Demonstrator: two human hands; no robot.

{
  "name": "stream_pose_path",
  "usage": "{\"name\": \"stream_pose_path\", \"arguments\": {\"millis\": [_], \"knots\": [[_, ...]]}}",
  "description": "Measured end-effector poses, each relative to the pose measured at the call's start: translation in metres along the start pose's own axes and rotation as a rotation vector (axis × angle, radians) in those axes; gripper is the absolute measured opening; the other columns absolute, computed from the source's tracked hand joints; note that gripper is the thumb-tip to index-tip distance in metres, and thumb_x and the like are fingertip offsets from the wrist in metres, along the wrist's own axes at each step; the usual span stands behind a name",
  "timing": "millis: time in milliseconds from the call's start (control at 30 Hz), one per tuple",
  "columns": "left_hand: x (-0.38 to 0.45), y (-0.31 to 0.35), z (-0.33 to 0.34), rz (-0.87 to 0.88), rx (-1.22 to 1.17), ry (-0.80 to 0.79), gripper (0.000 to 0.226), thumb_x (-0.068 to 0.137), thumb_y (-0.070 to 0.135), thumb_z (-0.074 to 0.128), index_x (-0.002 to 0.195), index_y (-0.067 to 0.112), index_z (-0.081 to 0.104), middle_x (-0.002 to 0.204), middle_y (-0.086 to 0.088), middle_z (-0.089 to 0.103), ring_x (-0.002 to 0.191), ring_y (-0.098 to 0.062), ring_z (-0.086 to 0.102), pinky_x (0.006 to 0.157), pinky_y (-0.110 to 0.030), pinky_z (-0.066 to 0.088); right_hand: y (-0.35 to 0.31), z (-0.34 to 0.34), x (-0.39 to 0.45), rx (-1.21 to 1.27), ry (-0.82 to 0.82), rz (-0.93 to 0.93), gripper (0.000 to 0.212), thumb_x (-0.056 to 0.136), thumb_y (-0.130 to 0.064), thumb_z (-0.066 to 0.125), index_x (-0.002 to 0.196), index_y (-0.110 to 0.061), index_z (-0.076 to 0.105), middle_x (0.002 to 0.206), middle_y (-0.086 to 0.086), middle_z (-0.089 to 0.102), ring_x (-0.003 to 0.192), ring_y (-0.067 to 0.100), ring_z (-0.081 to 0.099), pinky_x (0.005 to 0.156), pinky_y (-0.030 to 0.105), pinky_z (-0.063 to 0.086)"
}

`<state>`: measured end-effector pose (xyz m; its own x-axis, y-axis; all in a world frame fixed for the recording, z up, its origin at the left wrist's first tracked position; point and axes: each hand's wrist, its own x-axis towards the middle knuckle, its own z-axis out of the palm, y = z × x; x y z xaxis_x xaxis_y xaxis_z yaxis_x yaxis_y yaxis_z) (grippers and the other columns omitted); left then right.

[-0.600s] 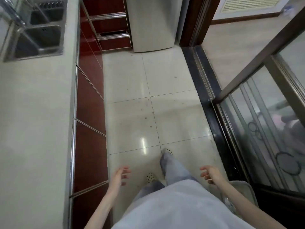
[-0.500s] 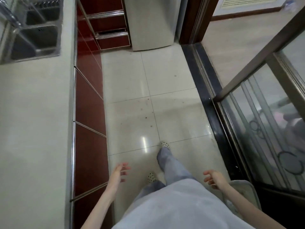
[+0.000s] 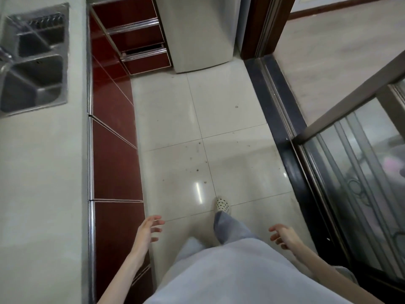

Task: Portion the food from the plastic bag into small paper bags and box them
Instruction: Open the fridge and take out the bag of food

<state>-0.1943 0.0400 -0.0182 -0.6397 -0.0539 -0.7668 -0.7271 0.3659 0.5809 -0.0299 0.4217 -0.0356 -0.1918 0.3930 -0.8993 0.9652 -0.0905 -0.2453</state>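
No plastic bag, paper bag or box shows in the head view. My left hand (image 3: 148, 229) hangs in front of me beside the red cabinet fronts, fingers loosely spread, holding nothing. My right hand (image 3: 282, 235) hangs at the other side near the black door track, fingers relaxed and empty. Between the hands are my pale clothing and one foot in a dotted slipper (image 3: 222, 205) stepping forward on the tiled floor.
A pale countertop (image 3: 43, 172) with a steel double sink (image 3: 35, 62) runs along the left, above red cabinets (image 3: 116, 159). A grey appliance (image 3: 197, 34) stands at the far end. A sliding glass door (image 3: 359, 172) and its black track (image 3: 282, 119) line the right.
I have walked forward along the kitchen floor; the sink and cabinets slid nearer. One foot stepped ahead. Both hands stay empty and swing slightly lower.
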Motion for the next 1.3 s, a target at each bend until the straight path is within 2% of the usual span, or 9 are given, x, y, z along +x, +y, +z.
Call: {"name": "stream_pose_path", "arguments": {"millis": [233, 433, 533, 733, 967, 1167, 1300], "knots": [[0.023, 0.015, -0.006, -0.092, -0.033, 0.092, 0.026, 0.102, 0.013, 0.036, 0.105, 0.007, 0.061, 0.098, -0.009, 0.064, 0.072, -0.019, 0.053, 0.062, -0.027, 0.034, -0.123, 0.001, 0.016, -0.047, -0.053, -0.177, 0.023, 0.095, -0.005, 0.037, 0.094, -0.007, 0.060, 0.067, 0.007, 0.057, 0.053, 0.015, 0.043, 0.049, 0.022, 0.027], [0.057, 0.028, -0.023, -0.178, -0.085, 0.082, 0.028, 0.103, 0.017, 0.035, 0.102, 0.007, 0.062, 0.099, -0.010, 0.066, 0.085, -0.023, 0.055, 0.069, -0.030, 0.038, -0.222, 0.017, 0.026, -0.031, -0.064, -0.305, 0.027, 0.092, -0.001, 0.038, 0.086, -0.009, 0.064, 0.065, 0.008, 0.060, 0.053, 0.015, 0.045, 0.048, 0.023, 0.029], [0.090, 0.047, -0.041, -0.228, -0.108, 0.074, 0.028, 0.101, 0.019, 0.037, 0.097, 0.011, 0.064, 0.093, -0.008, 0.068, 0.080, -0.022, 0.055, 0.069, -0.030, 0.040, -0.265, 0.031, 0.032, -0.024, -0.054, -0.316, 0.027, 0.092, -0.002, 0.038, 0.089, -0.007, 0.065, 0.067, 0.009, 0.061, 0.054, 0.016, 0.046, 0.049, 0.024, 0.030], [0.166, 0.117, -0.086, -0.258, -0.134, 0.058, 0.025, 0.098, 0.017, 0.042, 0.098, 0.008, 0.065, 0.083, -0.005, 0.068, 0.063, -0.017, 0.049, 0.058, -0.027, 0.034, -0.332, 0.066, 0.039, -0.007, -0.018, -0.244, 0.027, 0.094, -0.002, 0.036, 0.095, -0.002, 0.064, 0.071, 0.013, 0.060, 0.055, 0.017, 0.045, 0.050, 0.025, 0.029], [0.229, 0.237, -0.122, -0.082, 0.011, -0.026, 0.028, 0.102, 0.013, 0.033, 0.099, 0.013, 0.061, 0.092, -0.003, 0.068, 0.071, -0.014, 0.054, 0.060, -0.027, 0.038, -0.363, 0.091, 0.052, 0.013, 0.033, -0.134, 0.028, 0.093, -0.004, 0.037, 0.095, -0.003, 0.064, 0.075, 0.015, 0.062, 0.059, 0.020, 0.049, 0.054, 0.026, 0.035], [0.289, 0.316, -0.135, -0.024, 0.049, -0.047, 0.027, 0.102, 0.012, 0.035, 0.099, 0.014, 0.061, 0.092, -0.005, 0.067, 0.071, -0.016, 0.054, 0.060, -0.027, 0.038, -0.378, 0.101, 0.074, 0.038, 0.041, 0.016, 0.028, 0.091, -0.005, 0.038, 0.094, -0.007, 0.066, 0.070, 0.011, 0.064, 0.057, 0.021, 0.051, 0.052, 0.024, 0.036], [0.333, 0.363, -0.132, -0.024, 0.057, -0.046, 0.025, 0.102, 0.014, 0.036, 0.103, 0.012, 0.060, 0.092, -0.004, 0.068, 0.070, -0.016, 0.054, 0.059, -0.026, 0.037, -0.418, 0.103, 0.098, 0.049, 0.024, 0.072, 0.027, 0.091, -0.003, 0.037, 0.096, -0.002, 0.064, 0.066, 0.011, 0.060, 0.054, 0.020, 0.049, 0.049, 0.023, 0.033]]}}
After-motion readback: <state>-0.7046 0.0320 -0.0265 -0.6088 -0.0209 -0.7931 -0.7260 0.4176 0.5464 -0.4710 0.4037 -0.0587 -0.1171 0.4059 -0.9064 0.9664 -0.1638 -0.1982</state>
